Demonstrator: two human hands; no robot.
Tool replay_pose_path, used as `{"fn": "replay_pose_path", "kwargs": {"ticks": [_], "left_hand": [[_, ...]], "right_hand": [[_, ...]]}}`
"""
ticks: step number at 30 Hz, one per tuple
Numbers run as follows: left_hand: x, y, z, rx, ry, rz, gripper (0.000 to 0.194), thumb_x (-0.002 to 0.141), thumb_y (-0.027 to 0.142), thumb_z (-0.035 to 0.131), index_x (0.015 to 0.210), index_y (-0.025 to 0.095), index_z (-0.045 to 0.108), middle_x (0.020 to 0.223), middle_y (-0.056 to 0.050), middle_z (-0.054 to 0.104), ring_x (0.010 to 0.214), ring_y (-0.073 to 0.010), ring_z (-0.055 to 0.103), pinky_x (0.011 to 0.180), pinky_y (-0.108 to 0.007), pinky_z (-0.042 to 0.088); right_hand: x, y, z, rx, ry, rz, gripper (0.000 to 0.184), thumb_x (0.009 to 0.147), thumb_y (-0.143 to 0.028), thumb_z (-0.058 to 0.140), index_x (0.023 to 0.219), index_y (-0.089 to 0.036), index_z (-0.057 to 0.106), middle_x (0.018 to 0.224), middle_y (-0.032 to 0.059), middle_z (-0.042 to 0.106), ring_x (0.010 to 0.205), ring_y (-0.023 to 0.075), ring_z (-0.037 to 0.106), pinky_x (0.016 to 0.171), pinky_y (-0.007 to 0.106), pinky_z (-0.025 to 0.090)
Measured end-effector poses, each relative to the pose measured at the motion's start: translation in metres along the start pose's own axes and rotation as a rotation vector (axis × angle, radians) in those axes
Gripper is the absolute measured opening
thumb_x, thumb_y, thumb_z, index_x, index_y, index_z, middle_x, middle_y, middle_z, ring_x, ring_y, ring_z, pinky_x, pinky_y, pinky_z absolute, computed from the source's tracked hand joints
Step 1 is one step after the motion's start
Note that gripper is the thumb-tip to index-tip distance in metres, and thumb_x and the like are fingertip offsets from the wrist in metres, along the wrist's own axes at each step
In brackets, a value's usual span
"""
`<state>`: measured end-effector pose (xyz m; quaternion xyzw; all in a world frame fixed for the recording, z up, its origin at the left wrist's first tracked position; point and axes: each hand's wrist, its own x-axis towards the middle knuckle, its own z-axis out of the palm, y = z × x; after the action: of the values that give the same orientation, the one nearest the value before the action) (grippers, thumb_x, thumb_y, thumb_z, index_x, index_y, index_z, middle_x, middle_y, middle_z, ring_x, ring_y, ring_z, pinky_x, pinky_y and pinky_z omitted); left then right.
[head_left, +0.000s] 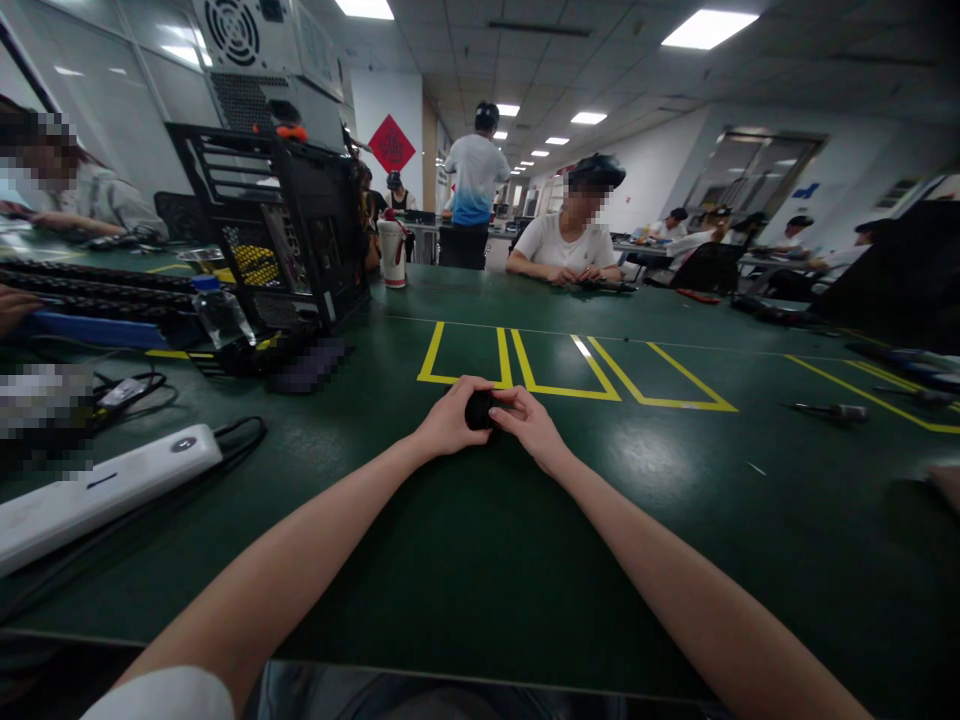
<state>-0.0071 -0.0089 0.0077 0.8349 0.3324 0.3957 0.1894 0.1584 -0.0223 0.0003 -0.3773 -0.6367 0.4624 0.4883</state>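
Just above the green table, or resting on it, is a small black rounded object [478, 410]; its kind does not show. My left hand [451, 415] wraps round its left side, thumb below and fingers over the top. From the right, my right hand [529, 425] pinches at the same object, fingers closed at its edge. Both hands meet close to the yellow tape outlines [502, 358] on the table, and the fingers hide part of the object.
A white power strip [150, 480] with black cable lies at left. Behind it stand a clear bottle [221, 312], an open black computer case [285, 230] and a cup [392, 252]. A screwdriver [829, 411] lies at right. A person in white [566, 240] sits across the table [480, 570].
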Motion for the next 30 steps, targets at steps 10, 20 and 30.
{"fn": "replay_pose_path", "kwargs": {"ticks": [10, 20, 30], "left_hand": [[0.0006, 0.0007, -0.0003, 0.003, 0.008, 0.015, 0.059, 0.057, 0.015, 0.065, 0.109, 0.023, 0.04, 0.108, -0.004, 0.046, 0.1, -0.0206, 0.047, 0.086, -0.037, 0.04], [0.0003, 0.0032, -0.0015, -0.012, -0.004, -0.02, 0.058, 0.058, 0.017, 0.066, 0.109, 0.024, 0.04, 0.109, -0.004, 0.046, 0.102, -0.0216, 0.047, 0.087, -0.039, 0.04], [-0.0003, 0.0009, -0.0009, -0.001, -0.002, -0.009, 0.058, 0.058, 0.018, 0.065, 0.11, 0.023, 0.039, 0.109, -0.003, 0.045, 0.1, -0.0208, 0.047, 0.085, -0.038, 0.041]], "right_hand": [[0.0024, 0.0043, -0.0009, 0.017, -0.025, -0.016, 0.031, 0.068, -0.024, 0.062, 0.097, -0.021, 0.053, 0.104, 0.0027, 0.055, 0.099, 0.0168, 0.053, 0.093, 0.038, 0.038], [0.0015, 0.0005, 0.0006, -0.025, 0.028, 0.022, 0.027, 0.071, -0.029, 0.058, 0.096, -0.022, 0.052, 0.1, 0.0026, 0.055, 0.097, 0.0171, 0.053, 0.088, 0.039, 0.042], [0.0011, 0.0029, 0.0008, 0.035, -0.015, -0.012, 0.029, 0.067, -0.022, 0.063, 0.093, -0.022, 0.051, 0.102, 0.0015, 0.055, 0.098, 0.0164, 0.054, 0.09, 0.036, 0.042]]}}
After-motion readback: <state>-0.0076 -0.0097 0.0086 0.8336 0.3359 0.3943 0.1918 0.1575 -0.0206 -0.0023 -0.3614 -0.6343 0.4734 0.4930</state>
